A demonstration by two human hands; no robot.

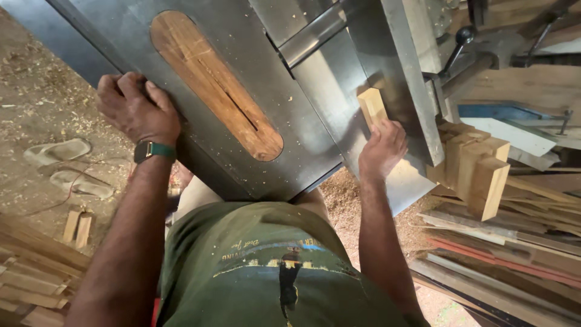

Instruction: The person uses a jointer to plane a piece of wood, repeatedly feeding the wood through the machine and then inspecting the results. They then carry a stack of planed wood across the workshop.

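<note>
Gripping the wood block [371, 106] in my right hand [381, 148], I held it against the fence [402, 72], while my left hand [138, 108] clenched the bench [121, 36] edge, well apart from that fence.

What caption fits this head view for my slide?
Left hand rests on the saw table edge while the right hand holds a small wood block against the metal fence.

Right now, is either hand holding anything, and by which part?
The right hand grips a small wooden block at its near, lower end, against the fence. The left hand holds nothing; it clasps the saw table's edge.
</note>
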